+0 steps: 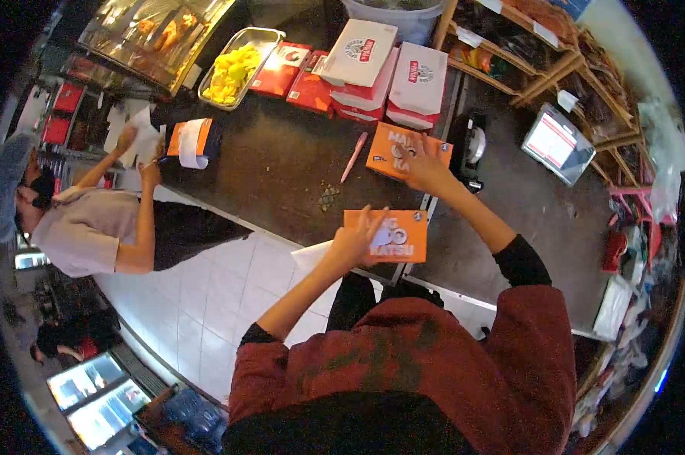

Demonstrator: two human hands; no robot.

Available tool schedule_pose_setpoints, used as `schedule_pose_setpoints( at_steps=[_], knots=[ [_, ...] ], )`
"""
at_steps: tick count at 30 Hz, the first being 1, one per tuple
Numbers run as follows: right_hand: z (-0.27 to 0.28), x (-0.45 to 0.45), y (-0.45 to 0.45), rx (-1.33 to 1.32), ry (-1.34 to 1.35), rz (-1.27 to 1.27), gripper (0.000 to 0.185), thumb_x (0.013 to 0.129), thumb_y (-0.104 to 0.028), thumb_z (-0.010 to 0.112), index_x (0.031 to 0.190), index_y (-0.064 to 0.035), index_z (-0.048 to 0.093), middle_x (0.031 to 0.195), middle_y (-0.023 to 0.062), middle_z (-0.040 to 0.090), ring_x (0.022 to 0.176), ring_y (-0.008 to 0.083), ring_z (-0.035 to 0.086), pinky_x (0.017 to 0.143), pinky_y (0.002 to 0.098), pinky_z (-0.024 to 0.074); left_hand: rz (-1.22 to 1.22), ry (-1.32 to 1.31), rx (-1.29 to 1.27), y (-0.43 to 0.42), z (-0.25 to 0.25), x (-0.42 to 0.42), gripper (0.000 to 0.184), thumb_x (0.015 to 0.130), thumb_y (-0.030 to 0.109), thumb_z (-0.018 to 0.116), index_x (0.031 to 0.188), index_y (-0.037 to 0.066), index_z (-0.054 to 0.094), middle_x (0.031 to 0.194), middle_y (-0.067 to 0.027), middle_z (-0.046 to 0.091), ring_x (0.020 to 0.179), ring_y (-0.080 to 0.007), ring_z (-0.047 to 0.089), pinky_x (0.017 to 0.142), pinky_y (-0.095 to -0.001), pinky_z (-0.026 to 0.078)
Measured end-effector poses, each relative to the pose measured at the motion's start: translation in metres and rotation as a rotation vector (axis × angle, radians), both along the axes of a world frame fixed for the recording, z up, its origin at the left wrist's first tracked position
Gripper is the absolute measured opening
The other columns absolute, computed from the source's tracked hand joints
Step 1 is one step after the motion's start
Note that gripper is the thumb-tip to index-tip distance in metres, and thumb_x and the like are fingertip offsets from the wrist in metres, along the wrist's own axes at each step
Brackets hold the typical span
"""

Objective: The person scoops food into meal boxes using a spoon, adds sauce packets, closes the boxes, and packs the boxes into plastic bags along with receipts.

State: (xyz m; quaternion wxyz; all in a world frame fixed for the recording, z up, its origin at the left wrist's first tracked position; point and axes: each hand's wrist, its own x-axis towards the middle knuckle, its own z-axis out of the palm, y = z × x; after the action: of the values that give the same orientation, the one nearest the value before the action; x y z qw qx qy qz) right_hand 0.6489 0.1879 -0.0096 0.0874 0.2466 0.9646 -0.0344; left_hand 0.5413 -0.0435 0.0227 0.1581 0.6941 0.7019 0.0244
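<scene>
Two orange boxes with white lettering lie on the dark counter. My left hand [352, 241] grips the left end of the nearer orange box [407, 233], at the counter's front edge. A white paper slip [310, 256] sticks out beside that hand; whether the fingers hold it too is hidden. On the farther orange box [386, 152], my right hand [429, 171] rests with its fingers spread over the top. A pink pen [355, 157] lies just left of this box.
Stacked white-and-red boxes [361, 53] stand at the back, beside a metal tray [273, 39] of yellow pieces. A tablet [559, 144] stands at right. At left, a co-worker [92, 220] handles white paper near another orange box [185, 139].
</scene>
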Motion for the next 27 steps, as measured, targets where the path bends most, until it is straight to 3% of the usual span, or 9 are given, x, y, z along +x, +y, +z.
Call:
schedule_pose_setpoints(
  at_steps=[4,6,8,11,14,16,20,24,27],
  knots=[
    [0.017,-0.003,0.003,-0.048,-0.039,0.107,0.084,0.065,-0.039,0.07,0.133,-0.0105,0.029,0.138,0.0255,0.022,0.126,0.0476,0.019,0.094,0.0602,0.0284,-0.148,-0.153,0.034,0.015,0.0,-0.012,0.095,0.056,0.046,0.072,0.133,0.011,0.03,0.132,-0.0201,0.033,0.079,-0.0286,0.062,0.051,-0.0374,0.053],
    [-0.014,-0.005,0.006,0.097,-0.066,0.134,0.064,0.078,-0.03,0.056,0.133,-0.0115,0.028,0.136,0.0205,0.028,0.122,0.0426,0.031,0.091,0.0542,0.0361,-0.299,0.138,0.079,0.016,-0.023,-0.021,0.093,0.059,0.048,0.069,0.134,0.011,0.031,0.135,-0.0193,0.031,0.079,-0.0212,0.062,0.05,-0.0322,0.051],
    [-0.001,-0.003,0.015,0.217,0.117,0.231,0.054,0.08,-0.026,0.054,0.126,-0.0071,0.034,0.121,0.0208,0.047,0.109,0.0402,0.047,0.084,0.0477,0.0432,-0.319,0.115,0.063,0.018,-0.001,-0.019,0.088,0.059,0.047,0.068,0.131,0.008,0.036,0.134,-0.0199,0.033,0.081,-0.0193,0.062,0.049,-0.0295,0.051],
    [0.062,-0.011,0.04,-0.303,0.425,0.016,0.033,0.084,-0.021,0.048,0.112,-0.0036,0.041,0.085,0.0224,0.058,0.079,0.0392,0.057,0.068,0.0429,0.047,-0.358,0.315,0.103,0.017,-0.002,-0.004,0.093,0.055,0.051,0.069,0.127,0.0,0.039,0.131,-0.0234,0.035,0.086,-0.0192,0.06,0.051,-0.026,0.05],
    [0.085,-0.015,0.059,-0.269,0.265,-0.132,0.023,0.087,-0.017,0.042,0.102,-0.002,0.048,0.086,0.0239,0.057,0.08,0.0396,0.056,0.068,0.0461,0.0445,-0.418,0.416,0.16,0.017,-0.008,0.001,0.097,0.054,0.052,0.069,0.122,-0.01,0.04,0.129,-0.028,0.036,0.092,-0.0208,0.058,0.054,-0.0229,0.049],
    [0.08,-0.013,0.066,-0.226,0.3,-0.114,0.023,0.087,-0.017,0.041,0.103,-0.0017,0.048,0.089,0.0232,0.057,0.083,0.0388,0.056,0.071,0.0456,0.0443,-0.411,0.326,0.202,0.017,-0.01,-0.001,0.085,0.064,0.047,0.064,0.123,-0.008,0.038,0.134,-0.032,0.025,0.062,-0.0228,0.063,0.043,-0.0264,0.048],
    [0.079,-0.005,0.051,-0.1,0.469,-0.113,0.024,0.086,-0.022,0.043,0.103,-0.0056,0.049,0.097,0.0172,0.058,0.092,0.0344,0.056,0.074,0.0452,0.0463,-0.578,0.248,0.055,0.04,0.034,-0.017,0.073,0.073,0.049,0.054,0.118,-0.008,0.044,0.125,-0.0349,0.035,0.06,-0.0239,0.063,0.045,-0.0303,0.05],
    [0.079,0.007,0.029,-0.023,0.534,-0.105,0.027,0.085,-0.022,0.046,0.109,-0.0088,0.049,0.101,0.0127,0.056,0.099,0.0295,0.053,0.08,0.0423,0.0446,-0.883,-0.048,-0.196,0.071,0.048,-0.022,0.037,0.073,0.037,0.059,0.092,0.006,0.059,0.074,-0.0134,0.064,0.062,-0.0307,0.062,0.056,-0.041,0.05],
    [0.096,0.02,0.007,0.114,0.576,-0.107,0.047,0.076,-0.008,0.056,0.12,-0.0098,0.042,0.112,0.0121,0.047,0.108,0.0308,0.043,0.092,0.0435,0.0339,-0.835,0.075,-0.192,0.1,0.065,-0.036,0.03,0.072,0.035,0.058,0.091,0.013,0.061,0.073,-0.0134,0.062,0.065,-0.0317,0.061,0.058,-0.0422,0.049]
  ],
)
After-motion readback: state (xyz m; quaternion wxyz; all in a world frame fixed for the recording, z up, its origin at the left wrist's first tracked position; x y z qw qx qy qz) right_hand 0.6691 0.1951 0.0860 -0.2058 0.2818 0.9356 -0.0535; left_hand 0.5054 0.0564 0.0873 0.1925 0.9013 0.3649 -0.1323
